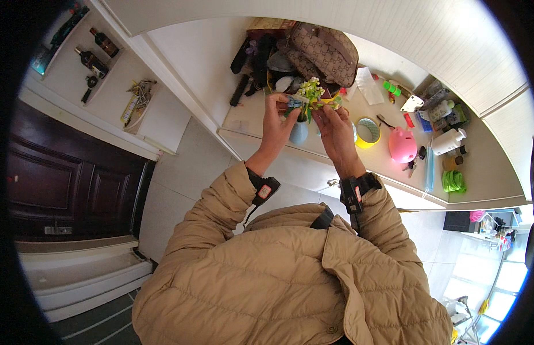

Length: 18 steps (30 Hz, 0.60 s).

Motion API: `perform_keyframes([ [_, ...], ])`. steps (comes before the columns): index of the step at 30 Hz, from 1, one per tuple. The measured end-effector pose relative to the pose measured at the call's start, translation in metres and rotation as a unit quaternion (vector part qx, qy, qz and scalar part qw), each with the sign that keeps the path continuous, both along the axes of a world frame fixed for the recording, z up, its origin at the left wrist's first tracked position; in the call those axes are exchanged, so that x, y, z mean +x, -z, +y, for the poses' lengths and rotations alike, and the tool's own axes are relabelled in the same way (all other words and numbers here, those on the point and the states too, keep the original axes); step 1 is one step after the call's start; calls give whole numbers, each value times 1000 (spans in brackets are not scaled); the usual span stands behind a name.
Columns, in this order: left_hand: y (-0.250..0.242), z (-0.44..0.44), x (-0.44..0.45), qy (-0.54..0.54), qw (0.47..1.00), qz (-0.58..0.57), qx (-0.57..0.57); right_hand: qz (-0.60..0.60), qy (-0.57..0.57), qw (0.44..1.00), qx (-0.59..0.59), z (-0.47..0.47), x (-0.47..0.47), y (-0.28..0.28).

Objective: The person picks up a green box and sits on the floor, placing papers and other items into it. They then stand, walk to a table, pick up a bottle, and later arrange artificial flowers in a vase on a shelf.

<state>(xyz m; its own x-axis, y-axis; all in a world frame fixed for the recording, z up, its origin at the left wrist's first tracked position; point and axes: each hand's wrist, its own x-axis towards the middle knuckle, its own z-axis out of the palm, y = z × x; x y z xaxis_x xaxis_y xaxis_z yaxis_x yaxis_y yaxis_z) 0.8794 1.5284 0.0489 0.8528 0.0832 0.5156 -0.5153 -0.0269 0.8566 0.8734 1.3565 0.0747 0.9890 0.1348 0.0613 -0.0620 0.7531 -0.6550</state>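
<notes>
A small bunch of flowers (311,90) with pale yellow, white and blue blooms stands in a light blue vase (298,133) near the front edge of the shelf. My left hand (279,118) has its fingers pinched on the blue blooms at the left side of the bunch. On the other side, my right hand (333,127) pinches part of the greenery with thumb and fingertips. The fingers partly hide the stems and the vase's rim.
Behind the flowers sits a brown patterned bag (325,54). To the right are a yellow tape roll (367,133), a pink piggy bank (402,145), a white pump bottle (448,142) and a blue face mask (429,168). The cabinet's upper panel (379,21) overhangs the shelf.
</notes>
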Motion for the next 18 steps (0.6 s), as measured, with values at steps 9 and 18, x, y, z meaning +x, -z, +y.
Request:
perform_keyframes([
  [9,-29,-1,1,-35,982,-63,174,-11,0,1000,-25,-1,18,0],
  [18,-36,-6,5,13,986,-59,157,-8,1,1000,-18,-2,24,0],
])
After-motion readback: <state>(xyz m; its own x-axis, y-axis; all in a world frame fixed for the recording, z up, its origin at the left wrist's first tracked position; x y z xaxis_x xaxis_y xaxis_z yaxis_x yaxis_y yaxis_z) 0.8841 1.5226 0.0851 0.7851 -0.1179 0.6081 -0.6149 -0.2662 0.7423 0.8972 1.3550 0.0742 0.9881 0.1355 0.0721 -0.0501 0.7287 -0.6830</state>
